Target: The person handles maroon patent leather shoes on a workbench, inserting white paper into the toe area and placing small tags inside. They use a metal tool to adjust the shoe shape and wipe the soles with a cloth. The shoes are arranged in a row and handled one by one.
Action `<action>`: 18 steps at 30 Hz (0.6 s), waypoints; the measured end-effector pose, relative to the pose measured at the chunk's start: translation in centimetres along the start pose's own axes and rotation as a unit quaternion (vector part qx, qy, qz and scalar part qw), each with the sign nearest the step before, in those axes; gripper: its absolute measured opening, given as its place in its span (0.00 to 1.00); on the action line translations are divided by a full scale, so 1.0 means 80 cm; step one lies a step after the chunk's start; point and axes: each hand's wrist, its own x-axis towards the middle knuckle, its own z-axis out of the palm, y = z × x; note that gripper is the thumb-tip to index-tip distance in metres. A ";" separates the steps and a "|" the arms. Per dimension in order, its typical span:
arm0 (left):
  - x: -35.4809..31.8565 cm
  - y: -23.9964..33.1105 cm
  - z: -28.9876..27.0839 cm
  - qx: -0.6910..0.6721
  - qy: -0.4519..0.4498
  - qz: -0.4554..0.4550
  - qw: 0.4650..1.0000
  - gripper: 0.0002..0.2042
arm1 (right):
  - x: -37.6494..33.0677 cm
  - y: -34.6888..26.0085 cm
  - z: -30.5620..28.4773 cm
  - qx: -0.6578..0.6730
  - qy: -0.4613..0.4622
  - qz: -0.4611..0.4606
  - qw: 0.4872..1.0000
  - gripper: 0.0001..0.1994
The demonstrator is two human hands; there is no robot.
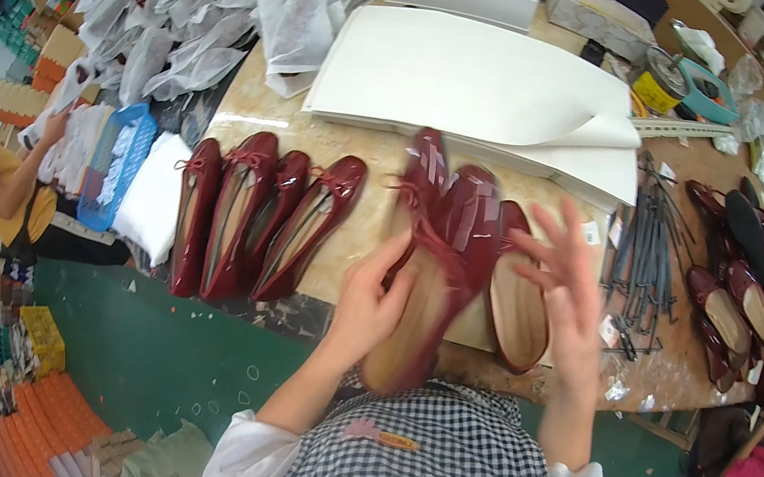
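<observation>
Fingers of your left hand (373, 298) clamped on shoe (439, 287), apparently to steady it | your right hand (574, 277): fingers apart, holding nothing | shoe: over table (324, 274) near edge | shoe row (269, 212), left: likely aligned for reach

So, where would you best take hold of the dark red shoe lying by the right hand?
Probably by the heel end of that shoe, from the near side of the table: thumb inside, fingers around the back. Its heel points toward the near edge, its toe away toward the white sheets, and its opening faces up, leaving a rim to pinch.
</observation>
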 end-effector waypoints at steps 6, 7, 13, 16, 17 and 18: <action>-0.016 0.033 0.007 0.164 0.049 0.097 0.980 0.19 | 0.017 0.008 0.028 -0.106 0.037 0.011 0.994 0.36; -0.019 0.040 0.007 0.161 0.037 0.089 0.982 0.18 | 0.019 0.006 0.030 -0.135 0.062 -0.029 0.988 0.30; -0.026 0.045 0.011 0.143 -0.009 0.095 0.985 0.18 | 0.025 0.005 0.012 -0.196 0.107 -0.007 0.975 0.15; -0.031 0.048 0.017 0.156 -0.029 0.100 0.982 0.20 | 0.031 0.002 0.010 -0.247 0.134 -0.029 0.959 0.07; -0.031 0.051 0.016 0.163 -0.045 0.091 0.981 0.21 | 0.033 0.002 0.008 -0.272 0.141 -0.030 0.951 0.06; -0.031 0.053 0.015 0.170 -0.060 0.082 0.980 0.23 | 0.036 0.002 0.006 -0.297 0.148 -0.031 0.943 0.06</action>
